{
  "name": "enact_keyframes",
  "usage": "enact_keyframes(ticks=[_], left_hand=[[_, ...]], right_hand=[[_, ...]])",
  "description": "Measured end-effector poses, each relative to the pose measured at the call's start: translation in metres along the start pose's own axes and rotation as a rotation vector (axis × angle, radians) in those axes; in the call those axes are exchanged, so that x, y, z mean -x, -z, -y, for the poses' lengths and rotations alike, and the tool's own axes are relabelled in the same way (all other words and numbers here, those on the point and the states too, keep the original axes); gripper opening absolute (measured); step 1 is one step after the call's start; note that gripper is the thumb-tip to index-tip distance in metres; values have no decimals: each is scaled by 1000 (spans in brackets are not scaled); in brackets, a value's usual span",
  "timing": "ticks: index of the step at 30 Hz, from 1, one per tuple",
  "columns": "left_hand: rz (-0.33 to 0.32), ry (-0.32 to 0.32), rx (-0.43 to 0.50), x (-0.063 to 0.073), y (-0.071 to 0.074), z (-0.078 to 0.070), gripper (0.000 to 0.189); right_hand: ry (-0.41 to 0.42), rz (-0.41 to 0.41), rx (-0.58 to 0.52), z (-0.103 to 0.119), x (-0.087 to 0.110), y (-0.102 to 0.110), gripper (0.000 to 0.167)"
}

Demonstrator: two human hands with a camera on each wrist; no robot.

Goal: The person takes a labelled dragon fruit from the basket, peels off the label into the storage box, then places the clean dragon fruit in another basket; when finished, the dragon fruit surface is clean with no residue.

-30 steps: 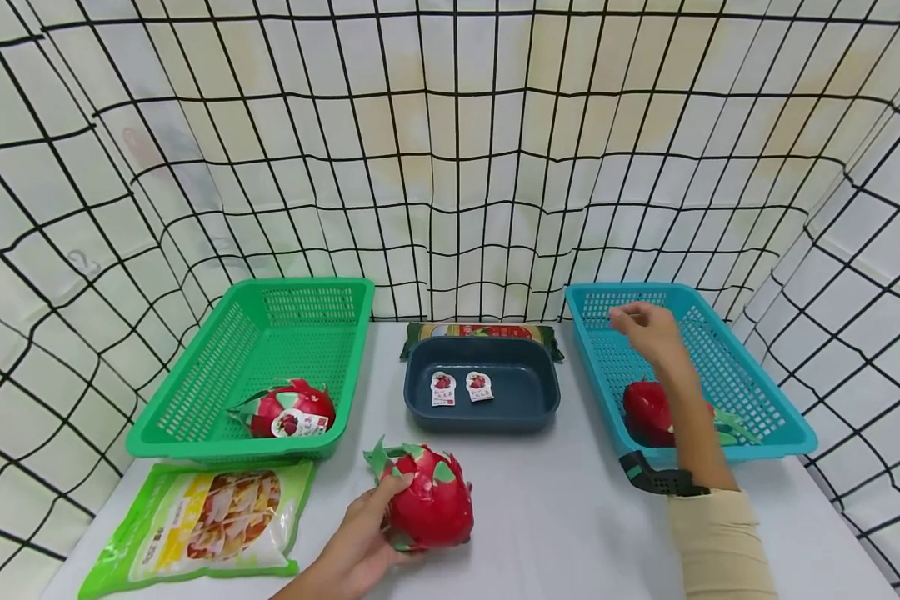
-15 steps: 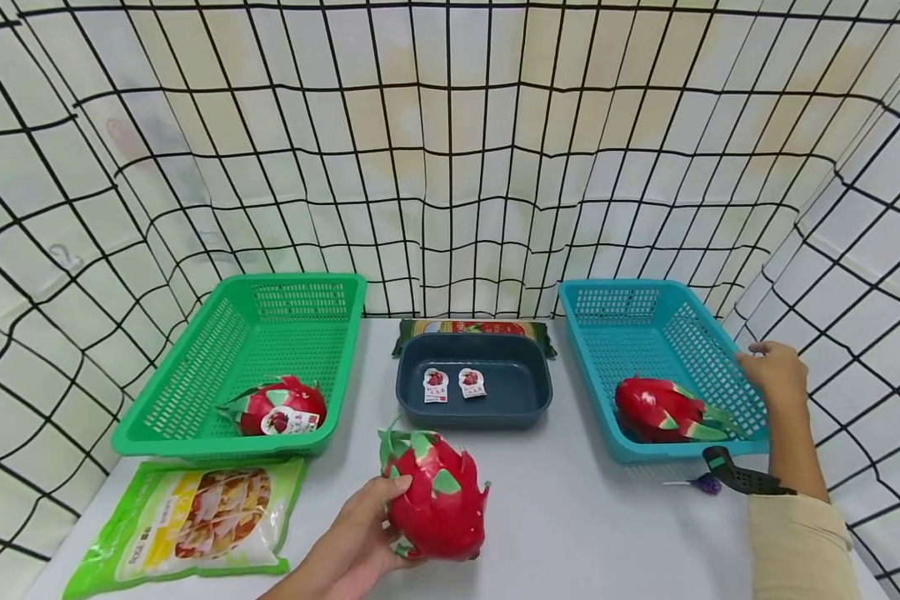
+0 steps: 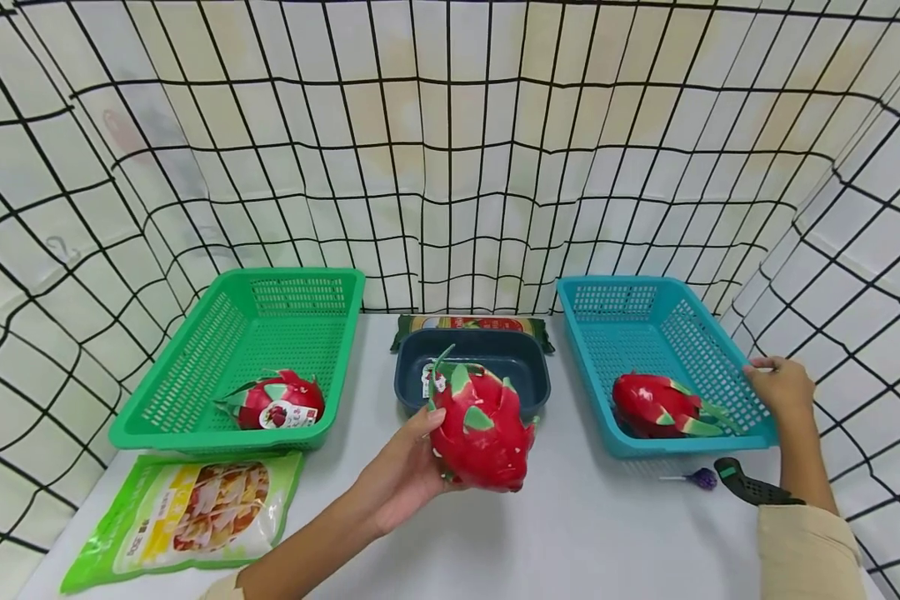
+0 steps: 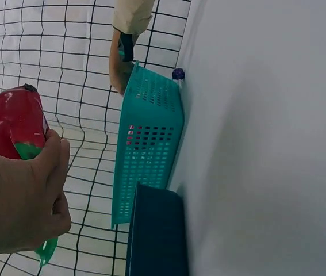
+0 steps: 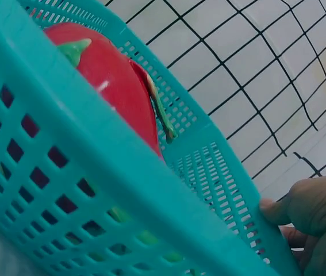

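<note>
My left hand [image 3: 408, 471] grips a red dragon fruit [image 3: 487, 442] with green scales, its thumb on the near side. The fruit hangs in the air and overlaps the front of the dark blue tray [image 3: 525, 358] in the head view. At the right, my right hand [image 3: 783, 392] pinches the side rim of the blue basket [image 3: 615, 446]; in the right wrist view the thumb [image 5: 275, 211] lies on the inside of that rim. A second dragon fruit [image 3: 656, 404] lies in this basket.
A green basket [image 3: 157, 442] at left holds a dragon fruit [image 3: 288, 396] with a label. Before it lies a green-edged food bag [image 3: 210, 517]. A green packet [image 3: 465, 322] sits behind the tray. A purple-headed stick [image 3: 701, 478] lies before the blue basket. Netting surrounds the table.
My left hand has raised the dragon fruit forward and right, up to the tray. My right hand has gone from over the blue basket to its right rim and grips it.
</note>
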State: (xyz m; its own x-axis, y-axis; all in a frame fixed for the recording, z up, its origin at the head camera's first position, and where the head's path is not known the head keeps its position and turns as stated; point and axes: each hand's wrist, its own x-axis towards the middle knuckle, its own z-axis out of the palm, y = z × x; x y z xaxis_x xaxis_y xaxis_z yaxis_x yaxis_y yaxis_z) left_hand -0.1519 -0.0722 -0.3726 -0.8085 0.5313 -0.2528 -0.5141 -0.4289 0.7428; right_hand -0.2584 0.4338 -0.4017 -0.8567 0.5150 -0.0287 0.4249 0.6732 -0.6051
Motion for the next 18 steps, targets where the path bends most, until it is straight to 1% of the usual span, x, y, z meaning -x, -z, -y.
enact_keyframes(ticks=[4, 5, 7, 13, 18], left_hand=[[66, -38, 10, -26, -3, 2, 65], [79, -49, 8, -33, -4, 3, 65], [94, -61, 8, -46, -6, 4, 66], [88, -72, 1, -84, -22, 5, 72], [73, -82, -46, -117, -42, 3, 67]], right_hand=[[29, 18, 7, -6, 3, 1, 47], [31, 33, -3, -7, 3, 1, 49], [45, 35, -4, -9, 5, 1, 50], [83, -7, 7, -11, 7, -2, 50], [86, -44, 26, -11, 8, -1, 51]])
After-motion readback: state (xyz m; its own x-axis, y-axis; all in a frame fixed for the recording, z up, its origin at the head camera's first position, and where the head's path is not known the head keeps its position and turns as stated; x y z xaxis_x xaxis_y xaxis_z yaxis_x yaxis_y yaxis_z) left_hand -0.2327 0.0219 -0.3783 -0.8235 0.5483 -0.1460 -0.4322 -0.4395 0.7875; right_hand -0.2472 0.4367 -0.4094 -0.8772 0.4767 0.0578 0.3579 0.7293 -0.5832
